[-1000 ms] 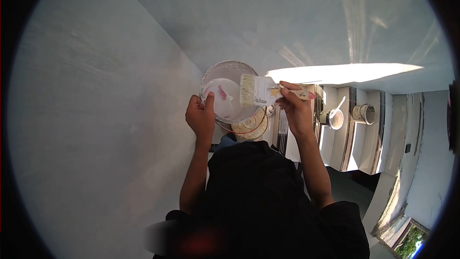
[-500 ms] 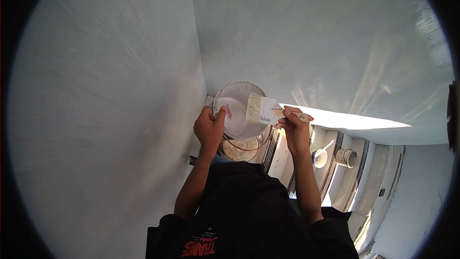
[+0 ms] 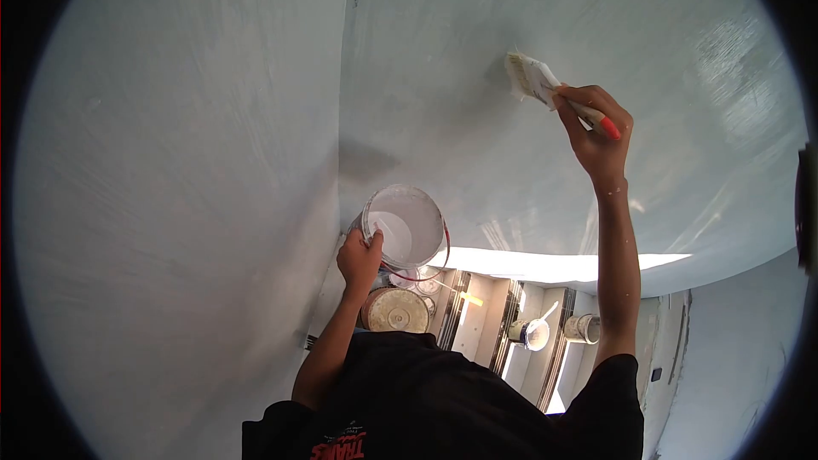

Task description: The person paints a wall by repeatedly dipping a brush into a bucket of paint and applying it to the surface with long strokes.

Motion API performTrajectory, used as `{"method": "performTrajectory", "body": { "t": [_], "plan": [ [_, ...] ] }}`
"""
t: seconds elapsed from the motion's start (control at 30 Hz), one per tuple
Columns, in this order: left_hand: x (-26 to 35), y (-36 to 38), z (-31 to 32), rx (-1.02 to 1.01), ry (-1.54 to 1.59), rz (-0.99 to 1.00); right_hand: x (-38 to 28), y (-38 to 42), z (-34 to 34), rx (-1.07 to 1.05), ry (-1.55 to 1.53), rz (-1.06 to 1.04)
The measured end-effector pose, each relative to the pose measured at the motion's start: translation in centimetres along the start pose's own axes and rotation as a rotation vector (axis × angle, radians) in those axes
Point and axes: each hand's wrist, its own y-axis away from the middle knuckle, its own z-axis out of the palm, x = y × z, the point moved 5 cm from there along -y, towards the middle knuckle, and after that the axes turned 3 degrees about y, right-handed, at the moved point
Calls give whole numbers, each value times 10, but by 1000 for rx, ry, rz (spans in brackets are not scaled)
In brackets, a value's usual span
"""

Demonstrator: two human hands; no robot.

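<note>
My left hand [image 3: 360,261] grips the rim of a paint bucket [image 3: 417,215], which is tilted so its whitish inside shows. A thin red handle [image 3: 448,243] hangs along the bucket's right side. Raised to the upper right, my right hand [image 3: 599,132] is wrapped round the handle of a wide paintbrush [image 3: 537,81]. The brush has a red handle end, and its pale, paint-coated bristles point up and left. Their tips are right at the grey-blue wall [image 3: 443,77], with a soft shadow beside them.
Another wall [image 3: 196,162] meets the first at a corner on the left. Below are steps [image 3: 486,324] with dark edges. On them stand a pot with a stick [image 3: 535,334] and a small tub [image 3: 583,329]. A round lidded bucket [image 3: 396,311] is near my body.
My right hand has carried the paintbrush from over the bucket up and right to the wall. The bucket, still in my left hand, sits slightly lower and further left in view.
</note>
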Motion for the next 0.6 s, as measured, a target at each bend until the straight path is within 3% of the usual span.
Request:
{"method": "performTrajectory", "body": {
  "t": [0.13,0.27,0.4,0.5,0.6],
  "plan": [
    [-21,5,5,27,-44,-16,-7,-47,-30,90,177,-204],
    [-43,21,-5,87,-64,-22,-11,-43,-40,105,-7,-98],
    [-78,28,-1,114,-121,-65,13,-6,37,-409,-11,34],
    [-96,31,6,56,-145,-132,40,-17,54,-458,-6,-20],
    [-127,44,11,86,-133,-171,36,-70,10,-472,22,7]
  ]
}}
